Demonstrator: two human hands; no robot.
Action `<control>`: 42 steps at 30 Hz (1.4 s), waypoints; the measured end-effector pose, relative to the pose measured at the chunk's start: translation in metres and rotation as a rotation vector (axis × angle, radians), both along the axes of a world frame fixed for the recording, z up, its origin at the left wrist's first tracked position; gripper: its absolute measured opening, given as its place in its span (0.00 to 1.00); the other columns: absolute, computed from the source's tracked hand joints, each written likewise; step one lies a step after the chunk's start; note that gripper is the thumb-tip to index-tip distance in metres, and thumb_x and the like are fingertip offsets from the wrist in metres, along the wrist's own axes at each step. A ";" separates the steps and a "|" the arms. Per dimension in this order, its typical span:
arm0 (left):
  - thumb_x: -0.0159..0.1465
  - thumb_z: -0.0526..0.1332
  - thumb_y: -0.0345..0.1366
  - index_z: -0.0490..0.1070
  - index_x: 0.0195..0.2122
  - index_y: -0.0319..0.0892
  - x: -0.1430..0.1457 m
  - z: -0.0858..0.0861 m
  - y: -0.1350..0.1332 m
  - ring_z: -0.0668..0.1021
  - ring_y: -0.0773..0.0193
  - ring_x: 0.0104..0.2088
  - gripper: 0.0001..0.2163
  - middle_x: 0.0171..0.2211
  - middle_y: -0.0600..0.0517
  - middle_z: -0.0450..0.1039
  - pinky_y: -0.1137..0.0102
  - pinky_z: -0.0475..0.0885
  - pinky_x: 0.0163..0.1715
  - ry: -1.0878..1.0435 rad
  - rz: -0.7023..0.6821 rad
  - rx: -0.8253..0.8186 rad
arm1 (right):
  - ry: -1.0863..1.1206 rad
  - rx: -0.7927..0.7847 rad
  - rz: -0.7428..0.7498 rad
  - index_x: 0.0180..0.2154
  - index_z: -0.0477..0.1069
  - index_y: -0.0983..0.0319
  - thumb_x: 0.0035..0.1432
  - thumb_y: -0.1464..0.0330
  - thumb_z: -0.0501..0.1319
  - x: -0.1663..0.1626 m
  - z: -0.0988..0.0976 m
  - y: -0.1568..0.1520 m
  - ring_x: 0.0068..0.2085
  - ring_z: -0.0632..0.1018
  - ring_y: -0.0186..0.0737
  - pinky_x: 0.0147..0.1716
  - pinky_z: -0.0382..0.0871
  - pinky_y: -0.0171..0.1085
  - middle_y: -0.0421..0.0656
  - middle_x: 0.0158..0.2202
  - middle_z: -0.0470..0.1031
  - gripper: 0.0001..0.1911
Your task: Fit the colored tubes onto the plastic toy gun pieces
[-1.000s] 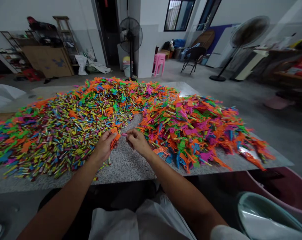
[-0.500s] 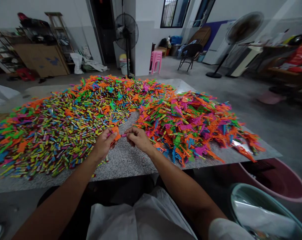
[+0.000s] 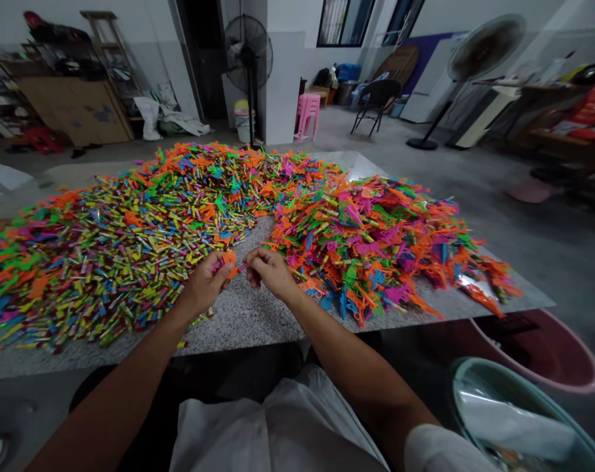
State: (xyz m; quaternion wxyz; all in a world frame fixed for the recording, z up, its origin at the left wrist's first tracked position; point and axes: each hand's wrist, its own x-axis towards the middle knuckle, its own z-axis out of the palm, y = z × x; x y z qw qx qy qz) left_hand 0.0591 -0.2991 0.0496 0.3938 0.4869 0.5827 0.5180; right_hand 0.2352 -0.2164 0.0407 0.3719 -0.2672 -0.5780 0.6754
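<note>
My left hand (image 3: pixel 203 285) is closed around a small orange plastic piece (image 3: pixel 229 260) above the bare speckled patch of the table (image 3: pixel 250 321). My right hand (image 3: pixel 268 270) pinches a thin pink tube (image 3: pixel 242 267) whose end meets the orange piece. To the left spreads a heap of small coloured tubes (image 3: pixel 115 249). To the right lies a heap of flat coloured plastic pieces (image 3: pixel 376 242), mostly orange, pink, green and blue.
A pink basin (image 3: pixel 538 354) and a pale green basin (image 3: pixel 513 419) stand on the floor at my lower right. A white cloth (image 3: pixel 272 426) covers my lap. Behind the table are two standing fans (image 3: pixel 250 56), a pink stool (image 3: pixel 311 115), a black chair and shelves.
My hands have drawn closer together, so the pink tube has slid further into the orange piece. The view has shifted slightly.
</note>
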 end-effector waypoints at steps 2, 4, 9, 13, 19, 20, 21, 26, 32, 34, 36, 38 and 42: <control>0.66 0.68 0.50 0.72 0.41 0.46 -0.003 0.000 0.002 0.67 0.70 0.19 0.14 0.22 0.58 0.67 0.76 0.59 0.18 -0.023 -0.004 -0.030 | -0.032 0.089 -0.011 0.39 0.70 0.59 0.63 0.58 0.61 -0.003 0.002 0.000 0.18 0.71 0.32 0.18 0.64 0.31 0.33 0.22 0.72 0.11; 0.65 0.69 0.53 0.71 0.41 0.46 -0.006 0.000 0.004 0.67 0.70 0.19 0.16 0.22 0.59 0.66 0.76 0.58 0.17 -0.076 -0.019 -0.074 | -0.053 0.147 -0.007 0.40 0.69 0.58 0.65 0.56 0.60 -0.005 0.003 -0.001 0.19 0.71 0.32 0.19 0.65 0.31 0.33 0.22 0.72 0.12; 0.59 0.72 0.55 0.70 0.41 0.45 -0.009 -0.011 0.005 0.68 0.71 0.19 0.21 0.25 0.58 0.68 0.77 0.54 0.15 -0.224 -0.041 -0.168 | -0.080 0.186 -0.013 0.41 0.67 0.57 0.69 0.56 0.57 -0.010 -0.009 -0.003 0.21 0.70 0.33 0.23 0.65 0.32 0.32 0.24 0.69 0.12; 0.60 0.71 0.56 0.69 0.42 0.46 -0.005 -0.023 0.008 0.68 0.72 0.19 0.22 0.27 0.58 0.70 0.78 0.56 0.16 -0.196 -0.020 -0.191 | -0.081 0.196 -0.069 0.41 0.66 0.57 0.70 0.58 0.56 -0.016 -0.025 -0.005 0.23 0.70 0.34 0.25 0.65 0.33 0.33 0.23 0.68 0.09; 0.62 0.69 0.53 0.71 0.42 0.45 -0.004 -0.036 0.016 0.69 0.70 0.18 0.18 0.27 0.55 0.73 0.76 0.57 0.16 -0.214 -0.064 -0.210 | -0.094 0.156 -0.086 0.43 0.65 0.56 0.71 0.55 0.54 -0.018 -0.041 0.001 0.26 0.72 0.36 0.28 0.67 0.34 0.34 0.26 0.71 0.11; 0.62 0.69 0.53 0.71 0.42 0.45 -0.006 -0.039 0.018 0.69 0.69 0.19 0.18 0.28 0.55 0.74 0.76 0.58 0.16 -0.225 -0.072 -0.227 | -0.125 0.188 -0.077 0.43 0.66 0.56 0.71 0.56 0.54 -0.018 -0.043 0.004 0.27 0.72 0.36 0.29 0.67 0.34 0.35 0.27 0.71 0.11; 0.62 0.70 0.52 0.72 0.43 0.45 -0.009 -0.042 0.021 0.71 0.68 0.20 0.18 0.28 0.54 0.75 0.75 0.60 0.17 -0.218 -0.074 -0.238 | -0.159 0.225 -0.062 0.43 0.67 0.57 0.70 0.57 0.55 -0.016 -0.044 0.009 0.28 0.72 0.36 0.30 0.67 0.34 0.35 0.28 0.70 0.11; 0.59 0.72 0.47 0.74 0.51 0.46 -0.053 -0.047 0.061 0.81 0.58 0.37 0.22 0.38 0.49 0.80 0.70 0.73 0.31 0.002 0.052 -0.179 | -0.223 0.263 -0.261 0.35 0.70 0.59 0.62 0.61 0.59 0.007 -0.030 0.059 0.27 0.69 0.35 0.27 0.64 0.34 0.36 0.27 0.68 0.08; 0.65 0.64 0.41 0.77 0.49 0.40 -0.141 -0.025 0.160 0.78 0.43 0.53 0.15 0.49 0.37 0.79 0.53 0.69 0.59 0.834 0.282 -0.032 | 0.148 0.105 -0.876 0.61 0.64 0.55 0.67 0.54 0.53 0.051 0.009 0.115 0.28 0.75 0.34 0.23 0.65 0.33 0.45 0.50 0.78 0.25; 0.66 0.61 0.39 0.76 0.55 0.35 -0.160 -0.023 0.189 0.74 0.38 0.60 0.19 0.55 0.32 0.76 0.50 0.64 0.63 1.069 0.270 -0.047 | 0.055 0.081 -0.827 0.63 0.65 0.57 0.66 0.54 0.56 0.051 0.000 0.111 0.28 0.77 0.35 0.24 0.66 0.34 0.48 0.51 0.79 0.28; 0.67 0.60 0.40 0.74 0.60 0.34 -0.171 -0.025 0.212 0.67 0.35 0.66 0.23 0.63 0.29 0.70 0.47 0.59 0.66 1.235 0.226 -0.054 | -0.129 0.092 -0.645 0.58 0.71 0.59 0.64 0.56 0.59 0.043 -0.020 0.098 0.29 0.78 0.39 0.26 0.70 0.37 0.47 0.46 0.81 0.24; 0.67 0.61 0.43 0.73 0.64 0.38 -0.176 -0.030 0.230 0.60 0.31 0.71 0.26 0.70 0.31 0.62 0.42 0.54 0.68 1.339 0.180 -0.071 | -0.297 0.192 -0.427 0.50 0.76 0.59 0.64 0.60 0.60 0.029 -0.042 0.084 0.35 0.81 0.44 0.34 0.76 0.40 0.46 0.42 0.82 0.17; 0.63 0.66 0.51 0.71 0.67 0.42 -0.179 -0.039 0.252 0.51 0.24 0.74 0.33 0.76 0.32 0.50 0.33 0.44 0.67 1.436 0.147 -0.140 | -0.634 0.472 -0.100 0.49 0.78 0.60 0.66 0.69 0.60 -0.008 -0.063 0.080 0.50 0.81 0.49 0.53 0.74 0.45 0.49 0.49 0.83 0.12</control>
